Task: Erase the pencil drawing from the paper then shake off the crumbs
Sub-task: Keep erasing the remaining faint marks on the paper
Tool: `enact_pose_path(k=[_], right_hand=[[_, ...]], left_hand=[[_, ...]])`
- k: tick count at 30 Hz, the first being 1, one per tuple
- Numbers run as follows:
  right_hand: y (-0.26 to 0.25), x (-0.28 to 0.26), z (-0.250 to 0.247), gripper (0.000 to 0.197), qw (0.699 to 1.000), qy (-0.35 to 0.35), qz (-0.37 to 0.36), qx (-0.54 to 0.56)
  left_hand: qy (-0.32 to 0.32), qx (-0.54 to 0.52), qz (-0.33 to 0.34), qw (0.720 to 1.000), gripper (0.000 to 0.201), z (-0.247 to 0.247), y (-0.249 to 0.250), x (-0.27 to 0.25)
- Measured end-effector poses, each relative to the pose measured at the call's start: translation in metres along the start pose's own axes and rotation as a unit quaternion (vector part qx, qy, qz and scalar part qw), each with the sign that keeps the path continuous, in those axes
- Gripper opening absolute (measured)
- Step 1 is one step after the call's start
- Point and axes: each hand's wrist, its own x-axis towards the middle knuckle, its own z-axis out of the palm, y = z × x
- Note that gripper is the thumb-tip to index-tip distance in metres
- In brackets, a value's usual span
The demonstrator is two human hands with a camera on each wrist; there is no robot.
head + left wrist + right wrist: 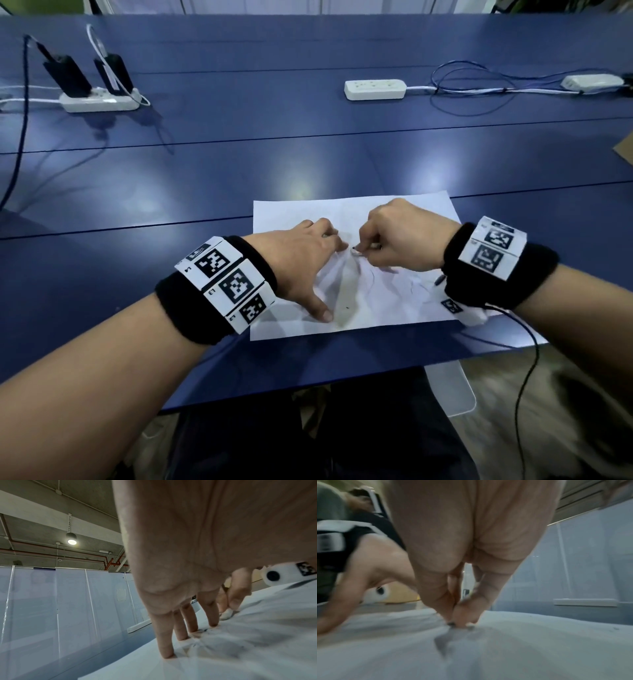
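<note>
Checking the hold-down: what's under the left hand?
The left hand presses straight, spread fingers onto the wrinkled paper, which lies on the blue table. Any pencil marks beneath the palm are covered.

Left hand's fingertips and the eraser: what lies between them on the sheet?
Only wrinkled paper with faint pencil marks; the head view shows nothing else between the left hand and the eraser pinched by the right hand.

A: How does the left hand point(301, 257) lie?
B: Palm down, fingers point(165, 639) straight and spread, tips pressing down.
A: And the right hand point(400, 236)?
B: Knuckles up, fingers point(467, 612) curled and pinched together at the tips.
</note>
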Motion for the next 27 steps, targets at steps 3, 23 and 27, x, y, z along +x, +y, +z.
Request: enact_pose_path(k=[3,23,27], right_hand=[[-0.011,-0.009,0.003,0.015,0.999,-0.034,-0.04,0.007],[0.0,0.014,-0.003,0.011,1.0,-0.002,-0.011,-0.029],[-0.021,-0.013,0.004,0.017,0.995,-0.064,-0.072,0.006]], left_hand=[[0.001,0.005,-0.007,1.0,0.119,-0.001,0.0,-0.001],[-0.005,0.013,-0.006,1.0,0.115,-0.004,0.003,-0.001],[-0.011,0.02,-0.008,1.0,0.116,-0.004,0.004,0.001]])
